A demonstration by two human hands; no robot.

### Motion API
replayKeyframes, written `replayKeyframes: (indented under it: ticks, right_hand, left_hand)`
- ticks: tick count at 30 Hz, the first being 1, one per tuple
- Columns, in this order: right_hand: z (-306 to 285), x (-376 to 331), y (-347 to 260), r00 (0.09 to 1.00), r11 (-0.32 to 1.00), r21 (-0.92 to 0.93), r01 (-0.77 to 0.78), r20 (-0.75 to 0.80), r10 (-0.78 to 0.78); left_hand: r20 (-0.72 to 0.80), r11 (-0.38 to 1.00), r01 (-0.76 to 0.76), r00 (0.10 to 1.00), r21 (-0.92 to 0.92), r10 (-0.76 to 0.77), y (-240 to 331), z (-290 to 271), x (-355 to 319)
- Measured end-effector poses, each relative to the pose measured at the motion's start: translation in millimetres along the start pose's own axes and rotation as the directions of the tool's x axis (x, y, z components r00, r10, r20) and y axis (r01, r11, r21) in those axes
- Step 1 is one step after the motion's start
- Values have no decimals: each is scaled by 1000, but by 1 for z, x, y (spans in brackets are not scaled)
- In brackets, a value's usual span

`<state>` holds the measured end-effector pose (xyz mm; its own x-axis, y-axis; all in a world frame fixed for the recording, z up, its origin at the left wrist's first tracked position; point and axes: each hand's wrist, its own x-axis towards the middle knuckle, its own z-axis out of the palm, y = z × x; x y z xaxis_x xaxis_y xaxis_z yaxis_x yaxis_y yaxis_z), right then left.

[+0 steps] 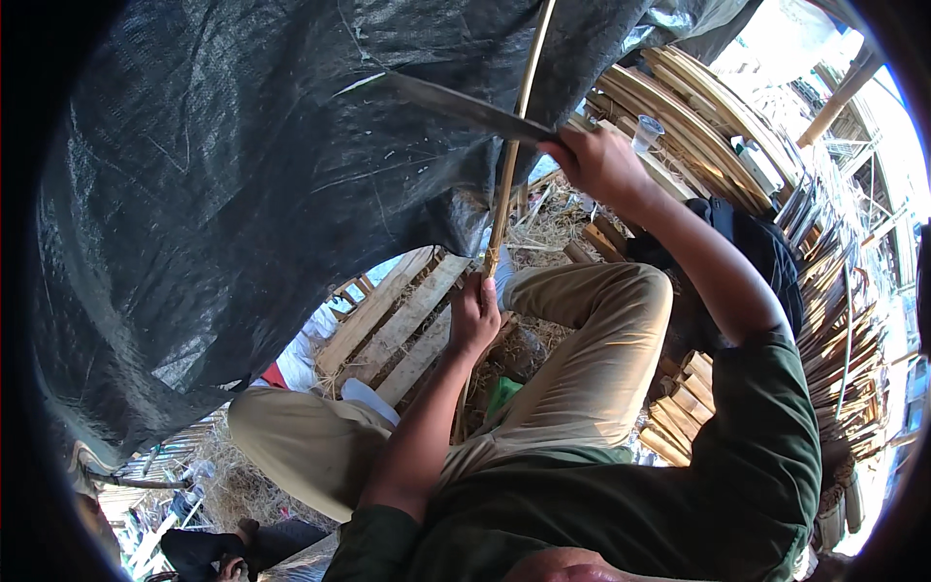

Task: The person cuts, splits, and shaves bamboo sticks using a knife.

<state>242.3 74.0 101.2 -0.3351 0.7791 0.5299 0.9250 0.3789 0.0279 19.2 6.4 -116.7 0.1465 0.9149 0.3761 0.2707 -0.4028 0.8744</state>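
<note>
My left hand (474, 315) is closed around the lower end of a thin bamboo strip (505, 199), which rises away from me past the top edge of the view. In my right hand (603, 165) is a long dark-bladed machete (456, 105), gripped at its handle, which my fingers hide. Its blade points left and crosses the bamboo strip well above my left hand. Whether the blade touches the strip or only overlaps it, I cannot tell. A rough, frayed spot shows on the strip just above my left fingers.
A black tarp (223, 184) hangs across the left and far side. Wooden slats (402, 315) lie beyond my knees. To the right are stacked bamboo strips (718, 116), a clear plastic cup (647, 133), dark cloth (727, 238) and cut bamboo pieces (684, 412). Another person (238, 548) is at lower left.
</note>
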Motion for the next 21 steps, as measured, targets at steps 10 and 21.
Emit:
replayKeyframes:
  ticks: [10,21]
  right_hand:
    - [-4,2,-4,993,997,74,33,107,-41]
    - [-9,5,-11,999,998,-28,-51,6,51]
  left_hand:
    - [-79,987,-134,989,-87,128,1,11,0]
    - [-75,988,-112,992,-104,104,-2,7,-6]
